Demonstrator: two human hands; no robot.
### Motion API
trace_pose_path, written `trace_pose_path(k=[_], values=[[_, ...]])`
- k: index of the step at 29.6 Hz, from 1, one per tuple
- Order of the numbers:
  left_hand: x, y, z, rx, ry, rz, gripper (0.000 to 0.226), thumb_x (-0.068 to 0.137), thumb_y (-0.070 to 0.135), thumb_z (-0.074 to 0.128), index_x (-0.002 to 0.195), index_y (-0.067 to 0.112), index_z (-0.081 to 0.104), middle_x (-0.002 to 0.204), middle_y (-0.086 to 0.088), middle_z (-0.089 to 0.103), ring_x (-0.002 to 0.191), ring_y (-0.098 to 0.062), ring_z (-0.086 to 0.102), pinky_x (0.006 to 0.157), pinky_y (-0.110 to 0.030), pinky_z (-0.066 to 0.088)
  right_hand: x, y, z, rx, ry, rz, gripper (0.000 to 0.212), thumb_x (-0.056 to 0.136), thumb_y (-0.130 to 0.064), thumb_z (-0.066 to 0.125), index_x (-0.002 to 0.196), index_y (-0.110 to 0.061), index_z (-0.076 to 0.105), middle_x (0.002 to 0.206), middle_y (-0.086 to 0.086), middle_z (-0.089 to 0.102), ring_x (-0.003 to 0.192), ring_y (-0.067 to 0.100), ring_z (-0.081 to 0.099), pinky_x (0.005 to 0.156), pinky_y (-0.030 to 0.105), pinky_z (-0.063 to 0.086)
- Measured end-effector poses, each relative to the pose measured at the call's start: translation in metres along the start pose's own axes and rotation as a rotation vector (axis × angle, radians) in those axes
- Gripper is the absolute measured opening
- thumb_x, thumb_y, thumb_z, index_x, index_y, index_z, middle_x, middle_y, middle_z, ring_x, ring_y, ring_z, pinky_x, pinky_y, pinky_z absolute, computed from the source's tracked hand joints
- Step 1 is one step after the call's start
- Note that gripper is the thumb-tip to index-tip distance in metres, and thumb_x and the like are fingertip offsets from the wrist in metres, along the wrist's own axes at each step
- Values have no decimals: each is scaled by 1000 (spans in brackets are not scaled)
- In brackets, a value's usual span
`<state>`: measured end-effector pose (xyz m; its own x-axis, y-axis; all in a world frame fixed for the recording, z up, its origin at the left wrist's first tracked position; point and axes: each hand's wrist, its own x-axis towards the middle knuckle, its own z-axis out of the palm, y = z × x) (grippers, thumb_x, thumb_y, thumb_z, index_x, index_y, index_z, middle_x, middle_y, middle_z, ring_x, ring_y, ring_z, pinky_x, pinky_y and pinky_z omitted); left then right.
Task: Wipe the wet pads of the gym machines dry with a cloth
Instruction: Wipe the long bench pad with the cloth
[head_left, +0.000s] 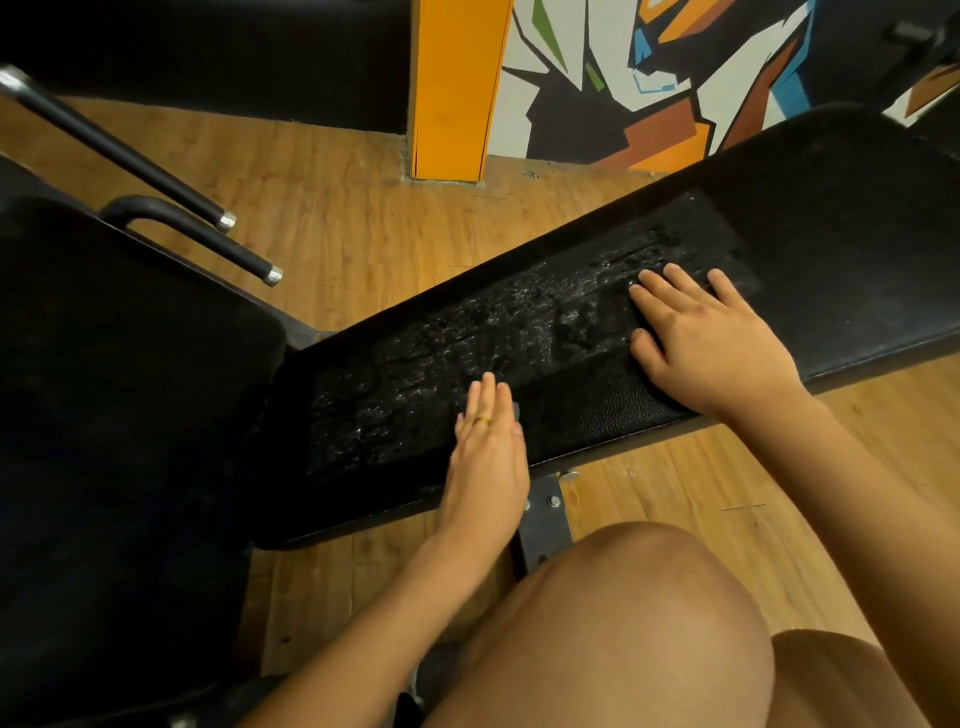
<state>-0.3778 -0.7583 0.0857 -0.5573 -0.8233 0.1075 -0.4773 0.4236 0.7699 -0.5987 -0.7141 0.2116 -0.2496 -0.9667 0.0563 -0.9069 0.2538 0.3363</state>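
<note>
Pad (519, 332): wet, long axis ran lower-left to upper-right. Left hand (485, 452) flat on near end; right hand (711, 343) flat, fingers spread, farther along.

Black cloth (587, 400) is part-hidden under right hand (711, 338), edges hardly told from pad (857, 249); pad cut off @ 3 o'clock.

No words, numbers, brand marks or signs can be read anywhere. The painted wall (649, 78) carries only angular coloured shapes, not letters. The black pad (857, 234) and the orange post (452, 88) show no legible print.
</note>
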Motion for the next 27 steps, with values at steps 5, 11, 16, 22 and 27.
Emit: trace_pose_path(k=[5, 11, 16, 22, 27], values=[[-4, -16, -3, 33, -43, 39, 53, 110, 18, 23, 161, 12, 10, 169, 1, -1, 155, -9, -6, 122, -23, 2, 0, -1, 0, -7, -12, -1, 72, 98, -49, 16, 156, -12, 36, 162, 9, 35, 153, 26, 24, 123, 51, 16], [-15, -66, -22, 35, 10, -145, 52, 109, 17, 28, 159, 7, 18, 169, -3, 10, 155, -11, 5, 118, -18, 9, -2, -2, -1, 3, -4, -1, 71, 98, -48, 17, 156, -12, 36, 162, 9, 35, 153, 26, 24, 123, 51, 15], [-15, -44, -11, -3, 69, -186, 51, 110, 19, 28, 159, 7, 19, 169, -5, 11, 156, -15, 5, 125, -32, 15, -1, 0, -1, -2, -5, 2, 70, 99, -49, 18, 156, -12, 35, 162, 8, 34, 153, 26, 23, 123, 51, 16], [-19, -24, 4, -6, 54, -87, 52, 110, 18, 27, 160, 12, 12, 168, 1, 1, 154, -9, -5, 126, -30, 8, -3, 1, -1, 26, -26, 9, 74, 97, -51, 12, 157, -13, 33, 164, 7, 31, 154, 25, 20, 124, 51, 14], [-20, -65, -11, -53, 80, -181, 51, 110, 17, 28, 160, 12, 19, 168, 4, 3, 154, -6, -1, 118, -16, 5, -2, -3, -3, 25, -25, 1, 74, 97, -50, 13, 155, -11, 37, 162, 8, 34, 153, 26, 24, 123, 52, 17]])
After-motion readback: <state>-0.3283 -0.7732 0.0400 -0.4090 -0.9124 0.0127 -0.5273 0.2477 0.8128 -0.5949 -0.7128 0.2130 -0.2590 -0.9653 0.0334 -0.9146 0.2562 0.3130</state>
